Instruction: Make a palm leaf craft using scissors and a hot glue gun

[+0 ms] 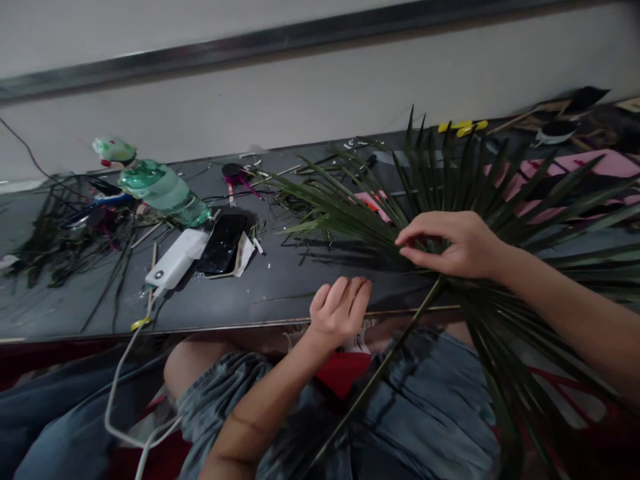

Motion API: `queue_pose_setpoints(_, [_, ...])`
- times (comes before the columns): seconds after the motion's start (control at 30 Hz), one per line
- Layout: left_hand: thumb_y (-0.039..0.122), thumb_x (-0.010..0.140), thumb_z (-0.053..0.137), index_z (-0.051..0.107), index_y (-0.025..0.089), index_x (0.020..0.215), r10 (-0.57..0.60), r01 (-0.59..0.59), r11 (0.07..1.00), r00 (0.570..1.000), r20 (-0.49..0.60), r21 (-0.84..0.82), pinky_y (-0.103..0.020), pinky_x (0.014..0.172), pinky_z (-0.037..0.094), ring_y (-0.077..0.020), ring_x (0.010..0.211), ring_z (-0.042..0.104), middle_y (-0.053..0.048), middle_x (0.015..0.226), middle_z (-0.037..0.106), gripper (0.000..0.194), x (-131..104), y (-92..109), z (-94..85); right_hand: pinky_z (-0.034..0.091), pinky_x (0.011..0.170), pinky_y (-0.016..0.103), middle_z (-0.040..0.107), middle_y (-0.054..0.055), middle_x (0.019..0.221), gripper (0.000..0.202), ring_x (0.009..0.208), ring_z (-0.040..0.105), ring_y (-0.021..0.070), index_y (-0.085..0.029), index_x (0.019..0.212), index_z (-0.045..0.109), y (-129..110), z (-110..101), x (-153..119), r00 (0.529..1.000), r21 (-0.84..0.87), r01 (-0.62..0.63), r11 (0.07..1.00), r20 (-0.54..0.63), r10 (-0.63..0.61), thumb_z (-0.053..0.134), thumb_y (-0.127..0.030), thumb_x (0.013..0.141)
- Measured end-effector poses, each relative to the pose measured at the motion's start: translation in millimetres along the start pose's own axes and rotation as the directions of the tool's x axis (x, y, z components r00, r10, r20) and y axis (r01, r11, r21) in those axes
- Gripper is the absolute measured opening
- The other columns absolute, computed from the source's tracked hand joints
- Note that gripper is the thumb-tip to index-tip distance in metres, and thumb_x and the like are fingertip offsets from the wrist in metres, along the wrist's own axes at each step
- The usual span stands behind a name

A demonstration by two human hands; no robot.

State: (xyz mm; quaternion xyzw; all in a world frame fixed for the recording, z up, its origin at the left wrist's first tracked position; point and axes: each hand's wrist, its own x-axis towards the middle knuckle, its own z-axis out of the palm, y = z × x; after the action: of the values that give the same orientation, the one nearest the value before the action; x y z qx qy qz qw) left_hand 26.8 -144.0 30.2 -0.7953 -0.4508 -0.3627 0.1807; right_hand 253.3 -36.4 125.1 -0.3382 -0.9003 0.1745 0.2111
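Note:
A large fan-shaped palm leaf [350,210] spreads over the table's right half, its long stalk [385,363] running down across my lap. My right hand [457,243] is over the leaf's base, thumb and forefinger curved into a pinch; whatever is between the tips is too small to make out. Lower and to the left, my left hand [340,307] is closed above the table's front edge, its fingers curled down. A thin green leaf strip [287,297] runs out leftward from it; the grip itself is hidden.
On the dark table [235,300] lie a white power bank [175,260] with a cable and a black phone [223,243]. A green bottle [167,190] stands behind them. Leaf scraps [60,233] lie left, pink sheets [595,163] right. Another person's leg [60,427] is at lower left.

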Motion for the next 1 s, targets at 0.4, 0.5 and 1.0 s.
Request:
queue_pose_setpoints(0.4, [0.022, 0.089, 0.061, 0.069, 0.026, 0.095, -0.436, 0.472, 0.867, 0.874, 0.215, -0.163, -0.042, 0.092, 0.036, -0.0201, 0.094, 0.065, 0.0, 0.092, 0.076, 0.011, 58, -17, -16.0, 0.045, 0.072, 0.025, 0.068, 0.004, 0.084, 0.028, 0.077, 0.063, 0.0134, -0.019, 0.083, 0.07, 26, 15, -2, 0.93, 0.105, 0.115, 0.988, 0.337, -0.144, 0.054, -0.04, 0.092])
queue_pose_setpoints(0.5, [0.023, 0.088, 0.059, 0.069, 0.023, 0.091, -0.362, 0.349, 0.929, 0.926, -0.107, -0.123, -0.04, 0.088, 0.039, -0.0209, 0.092, 0.066, -0.004, 0.089, 0.076, 0.01, 47, -6, -20.6, 0.045, 0.071, 0.024, 0.067, 0.004, 0.083, 0.029, 0.075, 0.061, 0.0126, -0.018, 0.081, 0.067, 26, 14, -1, 0.933, 0.172, 0.074, 0.982, 0.335, -0.13, 0.053, -0.041, 0.091])
queue_pose_setpoints(1.0, [0.014, 0.095, 0.04, 0.053, 0.016, 0.137, -0.031, 0.055, 0.983, 0.99, 0.135, -0.177, -0.037, 0.107, 0.044, -0.0201, 0.131, 0.052, -0.013, 0.135, 0.061, 0.044, 38, 8, 38.2, 0.038, 0.059, 0.026, 0.046, 0.001, 0.06, 0.053, 0.059, 0.044, 0.0109, -0.018, 0.057, 0.043, 18, 24, -16, 0.989, 0.459, -0.115, 0.881, -0.028, 0.144, 0.058, -0.063, 0.082])
